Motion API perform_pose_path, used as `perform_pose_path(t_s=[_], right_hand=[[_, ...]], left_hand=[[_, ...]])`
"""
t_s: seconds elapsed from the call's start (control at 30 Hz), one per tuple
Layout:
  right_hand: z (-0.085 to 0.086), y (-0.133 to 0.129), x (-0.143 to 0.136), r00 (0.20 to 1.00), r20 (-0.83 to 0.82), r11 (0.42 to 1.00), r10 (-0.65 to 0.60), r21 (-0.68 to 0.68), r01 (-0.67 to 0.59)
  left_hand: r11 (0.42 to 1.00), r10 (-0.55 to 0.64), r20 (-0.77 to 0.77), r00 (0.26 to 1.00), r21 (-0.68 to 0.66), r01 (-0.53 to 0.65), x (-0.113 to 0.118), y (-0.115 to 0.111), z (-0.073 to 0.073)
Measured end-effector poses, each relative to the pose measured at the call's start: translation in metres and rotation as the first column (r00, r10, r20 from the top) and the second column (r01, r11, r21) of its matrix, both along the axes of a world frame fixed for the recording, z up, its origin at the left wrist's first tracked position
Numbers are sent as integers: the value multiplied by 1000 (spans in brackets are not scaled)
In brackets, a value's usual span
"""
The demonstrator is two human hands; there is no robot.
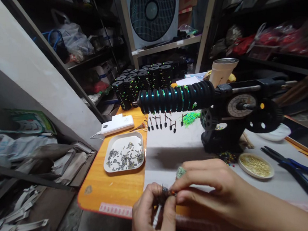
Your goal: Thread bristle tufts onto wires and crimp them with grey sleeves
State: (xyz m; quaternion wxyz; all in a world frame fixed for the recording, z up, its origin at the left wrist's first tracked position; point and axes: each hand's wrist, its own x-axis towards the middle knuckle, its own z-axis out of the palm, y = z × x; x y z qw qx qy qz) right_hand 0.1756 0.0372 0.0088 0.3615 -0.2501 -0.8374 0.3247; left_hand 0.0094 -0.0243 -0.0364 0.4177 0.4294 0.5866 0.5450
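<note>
Left hand (155, 213): thumb and forefinger closed on dark piece (165, 190); white stick (157, 217) below.
Right hand (206, 181): fingertips nearly together at piece's right end, grip unclear; green lump (180, 171) alongside.
Dark piece: bottom centre.

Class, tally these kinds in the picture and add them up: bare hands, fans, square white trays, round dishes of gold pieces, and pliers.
Bare hands: 2 (left hand, right hand)
Fan: 1
Square white tray: 1
Round dish of gold pieces: 1
Pliers: 1
Total: 6
</note>
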Motion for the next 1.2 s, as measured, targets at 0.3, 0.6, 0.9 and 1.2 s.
perform_pose_path(t_s=[0.3, 0.6, 0.9, 1.2], right_hand=[[3, -7, -8, 982, 143, 947, -124, 311, 74], [1, -1, -2, 967, 132, 873, -216, 469, 131], [8, 6, 6, 956, 52, 870, -289, 430, 240], [9, 3, 2, 976, 13, 931, -217, 304, 203]], left_hand=[[946, 219, 58, 974, 234, -226, 13, 1, 6], [886, 316, 30, 948, 348, -307, 4, 4, 4], [968, 50, -390, 920, 247, 52, -33, 13, 3], [976, -150, -177, 973, 132, 175, -20, 30, 9]])
